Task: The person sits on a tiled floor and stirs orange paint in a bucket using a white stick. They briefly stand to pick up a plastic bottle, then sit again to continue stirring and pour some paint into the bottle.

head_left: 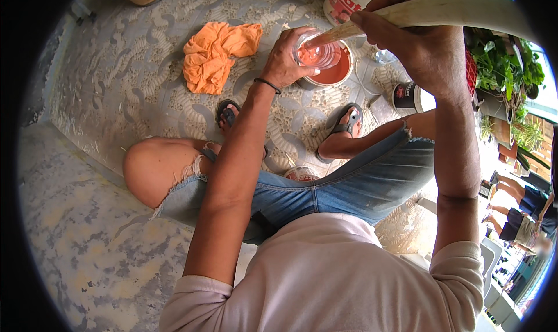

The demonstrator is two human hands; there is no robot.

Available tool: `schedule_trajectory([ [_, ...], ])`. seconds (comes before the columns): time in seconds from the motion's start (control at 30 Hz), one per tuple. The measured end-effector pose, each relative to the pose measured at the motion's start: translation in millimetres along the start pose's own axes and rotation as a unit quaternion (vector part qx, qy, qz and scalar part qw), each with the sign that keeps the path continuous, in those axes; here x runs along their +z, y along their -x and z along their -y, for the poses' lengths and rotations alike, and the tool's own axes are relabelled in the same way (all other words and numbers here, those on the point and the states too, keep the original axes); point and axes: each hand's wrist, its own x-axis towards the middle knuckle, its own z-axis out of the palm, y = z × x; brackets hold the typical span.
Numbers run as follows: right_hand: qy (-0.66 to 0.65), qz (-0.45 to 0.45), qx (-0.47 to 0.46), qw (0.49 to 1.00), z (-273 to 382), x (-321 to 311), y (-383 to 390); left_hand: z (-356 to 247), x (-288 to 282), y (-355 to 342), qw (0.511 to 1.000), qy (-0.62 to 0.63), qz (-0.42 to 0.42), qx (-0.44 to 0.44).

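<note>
My left hand (286, 63) is wrapped round a clear plastic cup (332, 55) that has orange-red paint inside. A long pale stick (433, 10) is in the grip of my right hand (415, 47), and its paint-coloured lower end reaches into the mouth of the cup. Right behind and partly under the cup stands a tub of orange-red paint (343, 69), some of it hidden by the cup and my left hand. A crumpled orange cloth (212, 57) lies on the floor to the left of my left hand.
A white bucket (337, 5) stands beyond the tub. On the right are a black-and-white tub (411, 98) and potted plants (503, 64). A small tub (302, 173) sits between my legs. The patterned floor (151, 82) spreads around. People (523, 218) appear at far right.
</note>
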Motion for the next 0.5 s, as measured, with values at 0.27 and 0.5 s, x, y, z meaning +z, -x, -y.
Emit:
schedule_trajectory([
  [0.27, -0.054, 0.0, -0.059, 0.997, -16.6, 0.0, -2.6, -1.4, -0.1, 0.0, 1.0, -0.001, -0.004, 0.001],
  [0.5, -0.051, 0.006, -0.02, 0.998, 4.1, -1.9, -3.0, 0.6, -0.1, 2.0, 1.0, -0.003, -0.007, -0.007],
])
